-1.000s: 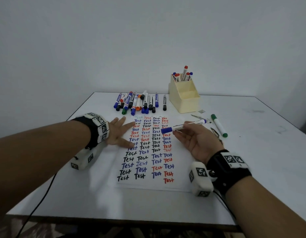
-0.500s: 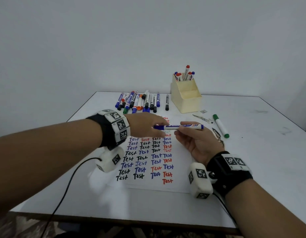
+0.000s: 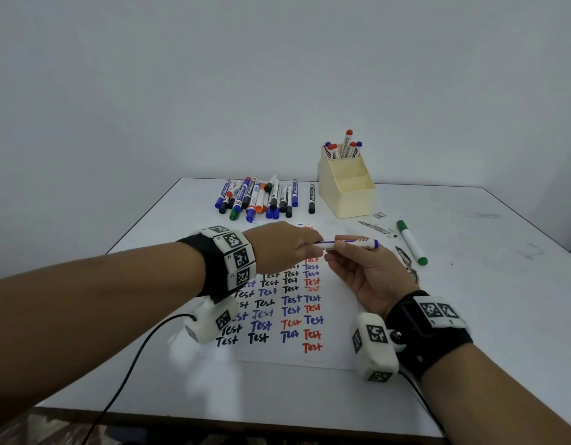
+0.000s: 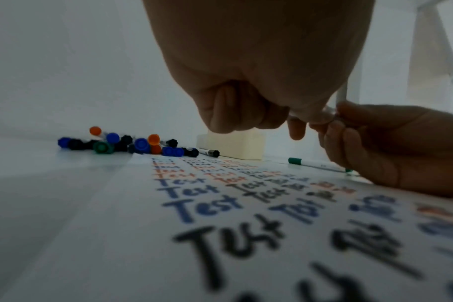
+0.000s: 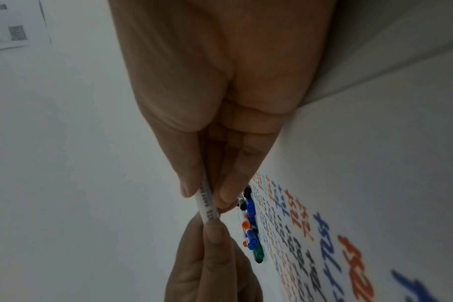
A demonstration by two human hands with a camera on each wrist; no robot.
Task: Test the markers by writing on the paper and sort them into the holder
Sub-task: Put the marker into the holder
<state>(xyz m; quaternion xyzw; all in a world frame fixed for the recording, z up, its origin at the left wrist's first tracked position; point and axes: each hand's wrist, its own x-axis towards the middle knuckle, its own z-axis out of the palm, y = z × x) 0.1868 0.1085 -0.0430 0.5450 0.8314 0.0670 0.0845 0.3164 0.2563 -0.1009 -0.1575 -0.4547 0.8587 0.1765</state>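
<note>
Marker: blue marker (image 3: pixel 348 244) is hovering level over the paper (image 3: pixel 290 316), frame centre.
Fingers: right hand (image 3: pixel 367 274) is pinching its barrel — left hand (image 3: pixel 284 248) is gripping the cap end.
Handling: likely light, stiff, slick — best held mid-barrel.

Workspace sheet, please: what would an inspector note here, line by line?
Surface: white table, smudged at right.
Job's things: paper covered with "Test"; blue marker held level above it; holder with markers in its rear compartment; marker pile behind the paper.
Clutter: green marker; small scraps beside the holder.
Grippers: left hand grips the marker's cap end; right hand pinches its barrel.
Cables: black cable from the left wrist.
Surroundings: plain wall.
</note>
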